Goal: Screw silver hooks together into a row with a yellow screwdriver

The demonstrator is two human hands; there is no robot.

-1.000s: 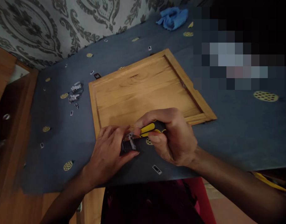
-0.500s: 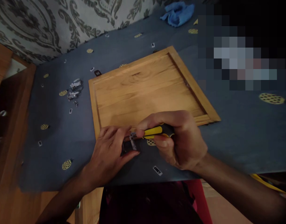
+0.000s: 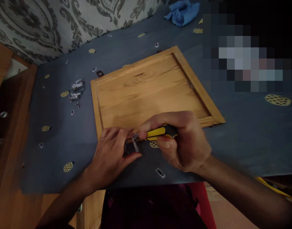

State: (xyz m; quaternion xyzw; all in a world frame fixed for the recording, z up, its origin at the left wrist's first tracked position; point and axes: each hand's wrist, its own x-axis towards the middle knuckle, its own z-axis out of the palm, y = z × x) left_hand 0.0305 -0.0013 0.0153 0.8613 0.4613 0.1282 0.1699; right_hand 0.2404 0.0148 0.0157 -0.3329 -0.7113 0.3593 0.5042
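Observation:
A framed wooden cabinet door (image 3: 141,98) lies flat, its near edge partly hidden behind my hands. At that edge sits a metal hinge (image 3: 135,143). My left hand (image 3: 107,154) is closed around the hinge, its thumb below and its fingers against the door's edge. In my right hand (image 3: 189,143) is a screwdriver with a yellow and black handle (image 3: 156,132); the fist wraps the handle, pointing left toward the hinge. The thumb and fingers hide the screwdriver's tip.
More metal hinges (image 3: 76,86) and small screws (image 3: 77,104) lie to the left on the blue patterned cloth (image 3: 52,149). A crumpled blue cloth (image 3: 183,12) is at the back. A dark metal piece (image 3: 100,73) shows by the door's far left corner. The upper right is pixelated.
The view has shifted very slightly. Both hands keep nearly the same position and grip on the hinge and the screwdriver.

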